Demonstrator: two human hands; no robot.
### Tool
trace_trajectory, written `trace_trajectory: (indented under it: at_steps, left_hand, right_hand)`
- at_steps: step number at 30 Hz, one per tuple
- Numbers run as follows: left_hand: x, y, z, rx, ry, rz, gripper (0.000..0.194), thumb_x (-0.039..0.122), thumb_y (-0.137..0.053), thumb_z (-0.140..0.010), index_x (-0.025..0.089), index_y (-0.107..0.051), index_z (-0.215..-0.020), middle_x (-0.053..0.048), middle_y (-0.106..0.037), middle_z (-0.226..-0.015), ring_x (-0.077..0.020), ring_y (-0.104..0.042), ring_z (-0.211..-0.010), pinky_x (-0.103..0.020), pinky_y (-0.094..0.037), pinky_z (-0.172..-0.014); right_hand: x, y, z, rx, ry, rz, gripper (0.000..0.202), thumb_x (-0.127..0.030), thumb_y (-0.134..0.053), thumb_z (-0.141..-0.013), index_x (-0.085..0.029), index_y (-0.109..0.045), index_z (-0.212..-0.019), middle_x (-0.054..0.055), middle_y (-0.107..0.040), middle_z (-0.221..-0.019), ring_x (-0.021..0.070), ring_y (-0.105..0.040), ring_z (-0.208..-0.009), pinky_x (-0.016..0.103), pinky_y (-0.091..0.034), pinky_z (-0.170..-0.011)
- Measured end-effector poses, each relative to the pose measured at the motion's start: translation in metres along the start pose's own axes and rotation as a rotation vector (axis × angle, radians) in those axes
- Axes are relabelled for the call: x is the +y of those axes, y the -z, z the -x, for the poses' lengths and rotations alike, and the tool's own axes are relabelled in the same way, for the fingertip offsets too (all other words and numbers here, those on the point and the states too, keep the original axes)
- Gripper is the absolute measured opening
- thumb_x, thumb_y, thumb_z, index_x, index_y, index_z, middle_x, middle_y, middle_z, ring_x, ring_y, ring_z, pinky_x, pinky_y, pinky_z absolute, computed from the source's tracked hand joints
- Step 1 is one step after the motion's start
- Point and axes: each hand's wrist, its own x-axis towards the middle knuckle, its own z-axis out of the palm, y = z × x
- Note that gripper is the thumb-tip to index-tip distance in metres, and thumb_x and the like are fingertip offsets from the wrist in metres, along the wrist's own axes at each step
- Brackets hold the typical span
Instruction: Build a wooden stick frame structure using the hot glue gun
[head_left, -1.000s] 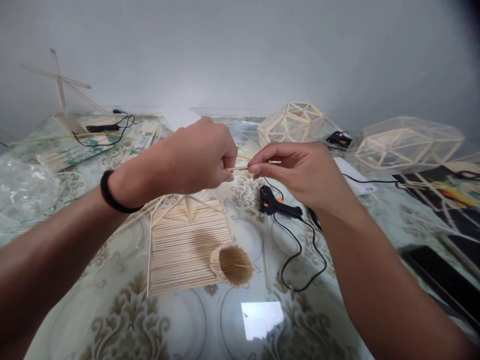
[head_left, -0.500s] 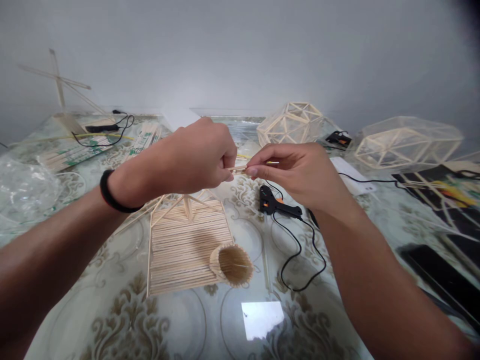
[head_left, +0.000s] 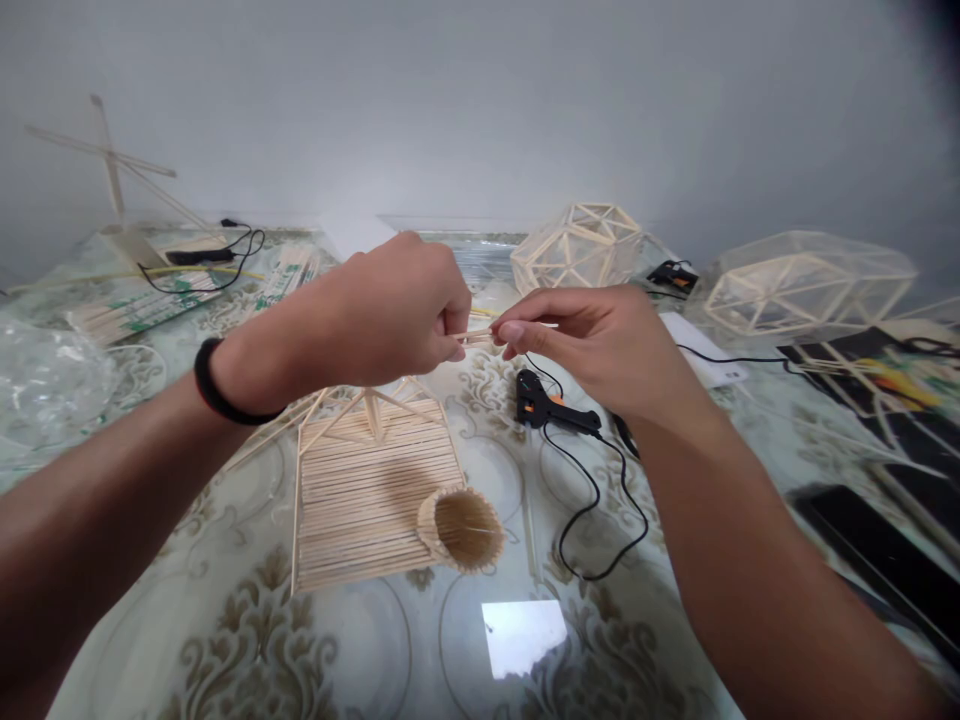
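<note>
My left hand (head_left: 397,305), with a black band at the wrist, pinches the left end of some short thin wooden sticks (head_left: 477,338). At their right end, my right hand (head_left: 574,325) holds them between thumb and fingertips. Below my left hand lies a flat panel of wooden sticks (head_left: 367,500), with thin sticks joined in a peaked frame (head_left: 370,405) at its far edge. A round cup made of sticks (head_left: 463,528) stands at the panel's right edge. The black glue gun (head_left: 555,408) rests on the table under my right hand.
Two stick frames in clear plastic (head_left: 577,250) (head_left: 810,285) stand at the back right. Stick packs (head_left: 157,305), a crossed stick stand (head_left: 112,180) and crumpled plastic (head_left: 49,370) are at the left. A black phone-like object (head_left: 877,550) lies at the right, and a cord loops near the glue gun.
The view has shifted very slightly. My right thumb and fingertips have moved a little on the sticks, while my left hand keeps its pinch.
</note>
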Motion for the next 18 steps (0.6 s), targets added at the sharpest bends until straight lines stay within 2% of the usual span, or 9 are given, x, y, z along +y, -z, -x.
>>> trace_trajectory:
  at_steps: [9, 18]
  left_hand:
    - [0.0013, 0.0006, -0.0004, -0.004, 0.009, -0.012, 0.015, 0.032, -0.073, -0.086, 0.021, -0.080, -0.078, 0.000, -0.076, -0.071, -0.0159, -0.063, -0.066, -0.030, -0.037, -0.065]
    - [0.0016, 0.0000, -0.0013, -0.003, 0.012, -0.009, 0.015, 0.030, -0.072, -0.086, 0.020, -0.079, -0.077, 0.000, -0.075, -0.070, -0.0157, -0.062, -0.066, -0.030, -0.037, -0.065]
  right_hand:
    - [0.0024, -0.0027, -0.0004, -0.018, 0.011, -0.014, 0.023, -0.048, -0.086, -0.083, -0.024, -0.084, -0.080, 0.001, -0.077, -0.075, 0.0167, -0.070, -0.071, 0.030, -0.061, -0.070]
    - [0.0029, -0.0057, 0.0020, 0.015, 0.038, -0.029, 0.018, -0.042, -0.087, -0.083, -0.026, -0.082, -0.078, 0.001, -0.077, -0.077, 0.0183, -0.069, -0.071, 0.035, -0.062, -0.071]
